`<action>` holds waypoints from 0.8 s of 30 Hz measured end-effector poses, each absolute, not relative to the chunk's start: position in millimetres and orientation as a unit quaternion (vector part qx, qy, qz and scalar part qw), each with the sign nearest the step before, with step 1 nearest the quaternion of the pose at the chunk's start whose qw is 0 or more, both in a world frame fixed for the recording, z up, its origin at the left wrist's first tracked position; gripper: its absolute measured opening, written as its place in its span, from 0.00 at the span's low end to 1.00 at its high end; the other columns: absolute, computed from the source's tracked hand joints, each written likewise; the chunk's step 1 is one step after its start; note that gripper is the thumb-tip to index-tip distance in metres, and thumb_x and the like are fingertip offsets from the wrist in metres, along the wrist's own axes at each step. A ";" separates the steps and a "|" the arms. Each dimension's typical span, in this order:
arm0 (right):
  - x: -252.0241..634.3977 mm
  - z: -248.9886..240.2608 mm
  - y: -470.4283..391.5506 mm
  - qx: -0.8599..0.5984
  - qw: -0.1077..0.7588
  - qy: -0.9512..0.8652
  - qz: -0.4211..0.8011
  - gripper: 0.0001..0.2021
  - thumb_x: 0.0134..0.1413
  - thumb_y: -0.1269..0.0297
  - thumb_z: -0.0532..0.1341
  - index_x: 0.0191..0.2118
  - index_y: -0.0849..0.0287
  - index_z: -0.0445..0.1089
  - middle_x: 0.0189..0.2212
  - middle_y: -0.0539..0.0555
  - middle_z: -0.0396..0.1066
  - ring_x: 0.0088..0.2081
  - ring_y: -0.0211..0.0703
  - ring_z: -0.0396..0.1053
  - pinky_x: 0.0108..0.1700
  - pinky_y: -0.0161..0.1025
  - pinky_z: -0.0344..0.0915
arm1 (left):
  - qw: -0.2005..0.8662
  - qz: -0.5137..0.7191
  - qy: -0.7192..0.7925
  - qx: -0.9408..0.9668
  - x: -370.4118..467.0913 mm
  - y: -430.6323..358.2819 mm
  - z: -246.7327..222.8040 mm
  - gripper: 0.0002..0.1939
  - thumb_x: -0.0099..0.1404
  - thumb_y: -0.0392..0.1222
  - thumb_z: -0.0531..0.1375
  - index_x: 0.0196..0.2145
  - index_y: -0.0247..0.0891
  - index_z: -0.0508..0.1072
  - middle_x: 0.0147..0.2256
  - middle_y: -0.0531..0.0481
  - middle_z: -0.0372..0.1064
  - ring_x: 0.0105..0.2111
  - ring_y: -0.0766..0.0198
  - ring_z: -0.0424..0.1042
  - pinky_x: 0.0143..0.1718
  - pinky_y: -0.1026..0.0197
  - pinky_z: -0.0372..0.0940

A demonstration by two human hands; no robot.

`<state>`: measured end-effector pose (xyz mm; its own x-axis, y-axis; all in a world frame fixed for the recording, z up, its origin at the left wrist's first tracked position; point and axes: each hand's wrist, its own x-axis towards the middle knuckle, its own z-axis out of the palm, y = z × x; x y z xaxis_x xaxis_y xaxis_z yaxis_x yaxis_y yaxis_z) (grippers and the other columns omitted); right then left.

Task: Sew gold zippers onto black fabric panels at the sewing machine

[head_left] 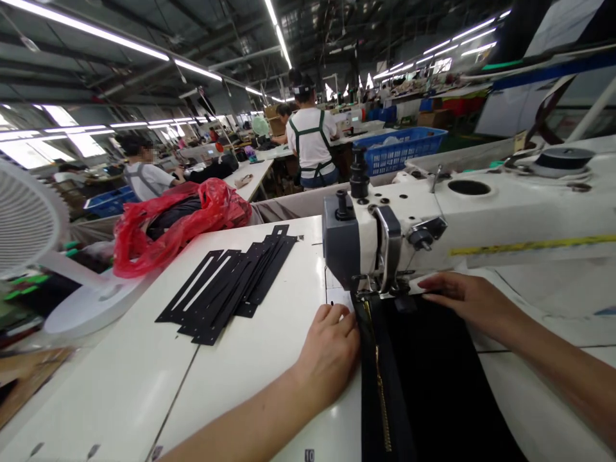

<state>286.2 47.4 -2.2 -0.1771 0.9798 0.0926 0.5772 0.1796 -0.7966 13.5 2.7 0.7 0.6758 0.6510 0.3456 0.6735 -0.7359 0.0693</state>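
Note:
Black fabric (433, 385) with a gold-toothed zipper (380, 385) lies on the white sewing table, its far end under the needle area of a sewing machine (385, 250). My left hand (332, 350) is closed, knuckles up, at the fabric's left edge near the presser foot; its fingertips are partly hidden. At the far right edge of the fabric, just right of the presser foot, my right hand (457, 295) pinches the cloth between thumb and fingers.
Left of the machine lies a loose pile of black strip-shaped pieces (235, 276). Beyond it are a red plastic bag (216, 205) and a white fan (29, 218). A blue basket (404, 147) stands behind the machine. Other people (310, 138) work farther back.

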 end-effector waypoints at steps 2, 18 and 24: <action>285.3 -3.2 50.6 -0.585 0.312 -0.697 0.272 0.10 0.47 0.57 0.61 0.33 0.56 0.72 0.31 0.53 0.75 0.33 0.50 0.73 0.40 0.46 0.69 | 0.021 -0.180 -0.365 -0.913 13.5 2.2 2.3 0.04 0.59 0.30 0.55 0.27 0.35 0.67 0.31 0.46 0.67 0.35 0.56 0.63 0.36 0.53 0.60; 285.9 -1.7 37.6 -0.579 0.218 -0.781 -0.085 0.13 0.59 0.57 0.50 0.30 0.57 0.65 0.25 0.53 0.69 0.27 0.46 0.68 0.29 0.40 0.62 | 0.017 -0.197 -0.390 -0.899 16.5 -0.5 2.3 0.05 0.60 0.31 0.54 0.31 0.36 0.68 0.34 0.46 0.69 0.37 0.56 0.64 0.37 0.51 0.59; 250.2 13.2 16.2 -0.484 0.240 -0.811 -0.222 0.10 0.59 0.69 0.50 0.31 0.63 0.67 0.30 0.60 0.70 0.34 0.53 0.67 0.37 0.49 0.62 | -0.024 -0.259 -0.427 -0.866 18.0 -4.6 -4.0 0.05 0.60 0.31 0.53 0.33 0.35 0.67 0.37 0.45 0.67 0.37 0.56 0.65 0.40 0.51 0.63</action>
